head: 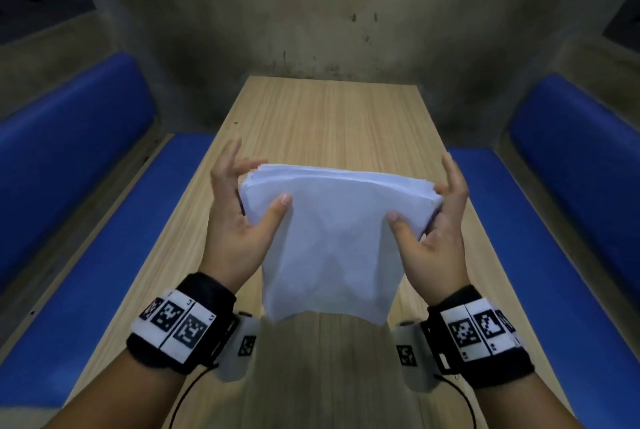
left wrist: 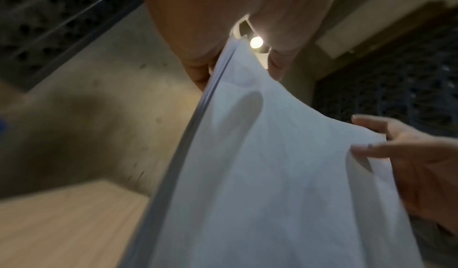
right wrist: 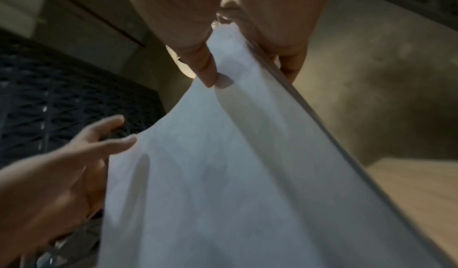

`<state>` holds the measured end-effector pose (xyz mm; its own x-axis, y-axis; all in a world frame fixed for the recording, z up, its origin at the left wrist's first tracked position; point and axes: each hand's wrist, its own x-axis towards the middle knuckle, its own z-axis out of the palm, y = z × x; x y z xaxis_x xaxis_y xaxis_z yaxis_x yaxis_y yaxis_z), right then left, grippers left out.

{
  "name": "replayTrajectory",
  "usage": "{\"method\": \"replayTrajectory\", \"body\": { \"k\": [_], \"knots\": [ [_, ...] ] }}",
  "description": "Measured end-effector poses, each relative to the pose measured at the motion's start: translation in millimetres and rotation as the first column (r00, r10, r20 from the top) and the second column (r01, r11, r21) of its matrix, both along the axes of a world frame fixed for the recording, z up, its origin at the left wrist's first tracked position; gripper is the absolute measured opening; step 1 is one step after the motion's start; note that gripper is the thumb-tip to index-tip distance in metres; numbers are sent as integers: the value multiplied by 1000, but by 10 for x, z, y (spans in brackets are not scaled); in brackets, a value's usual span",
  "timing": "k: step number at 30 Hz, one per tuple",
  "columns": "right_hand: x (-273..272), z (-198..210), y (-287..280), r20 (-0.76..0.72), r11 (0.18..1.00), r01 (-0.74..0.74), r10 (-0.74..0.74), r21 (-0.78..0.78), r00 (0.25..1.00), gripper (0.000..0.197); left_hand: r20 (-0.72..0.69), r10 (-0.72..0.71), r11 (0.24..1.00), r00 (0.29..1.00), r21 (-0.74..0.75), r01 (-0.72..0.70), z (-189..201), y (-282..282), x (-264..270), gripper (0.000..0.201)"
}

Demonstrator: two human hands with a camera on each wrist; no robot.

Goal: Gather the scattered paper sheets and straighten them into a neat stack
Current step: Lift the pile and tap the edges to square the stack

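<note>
The paper sheets hang upright over the near middle of the tabletop, bowed and not squared; a loose sheet could slide out. Left hand and right hand pinch the upper side edges, thumbs in front, fingers partly spread behind.

I count one stack of white paper sheets, its sheets too tightly packed for me to number, and my two hands on it: my left hand and my right hand. There is one wooden table and two blue benches, one bench on my left and one bench on my right. I wear two wrist bands with printed markers.
</note>
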<state>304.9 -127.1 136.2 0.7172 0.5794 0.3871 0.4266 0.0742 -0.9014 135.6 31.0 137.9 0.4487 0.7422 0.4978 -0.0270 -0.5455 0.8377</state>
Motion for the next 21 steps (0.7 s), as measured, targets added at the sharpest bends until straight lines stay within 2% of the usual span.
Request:
{"method": "replayTrajectory", "body": {
  "k": [2,4,6,9,15,18,20,21],
  "knots": [
    [14,41,20,168,999,24,-16,-47,986,77,-91,40,971,995,240,-17,68,23,25,65],
    [16,17,16,238,997,41,-25,-65,971,59,-144,80,932,986,361,-23,66,29,24,43],
    [35,-31,-1,252,997,59,-43,-58,967,50,-144,119,926,982,374,-58,10,42,4,33],
    [71,-54,-14,255,995,90,-77,-40,964,47,-127,146,938,981,333,-97,-38,60,-13,27],
    [45,-22,-18,194,998,63,-60,-11,979,52,-123,135,947,983,308,-92,-46,34,-18,24],
    [-5,-40,-29,79,1000,-6,5,11,997,69,-129,71,976,989,212,-42,-54,-13,-46,40],
    [-12,-77,-44,-78,997,-33,38,72,996,66,-58,-12,999,998,-42,10,-85,-47,-71,51],
    [-5,-111,-51,-168,993,-32,51,113,984,58,7,-39,983,999,-181,40,-120,-60,-80,52]
  ]
}}
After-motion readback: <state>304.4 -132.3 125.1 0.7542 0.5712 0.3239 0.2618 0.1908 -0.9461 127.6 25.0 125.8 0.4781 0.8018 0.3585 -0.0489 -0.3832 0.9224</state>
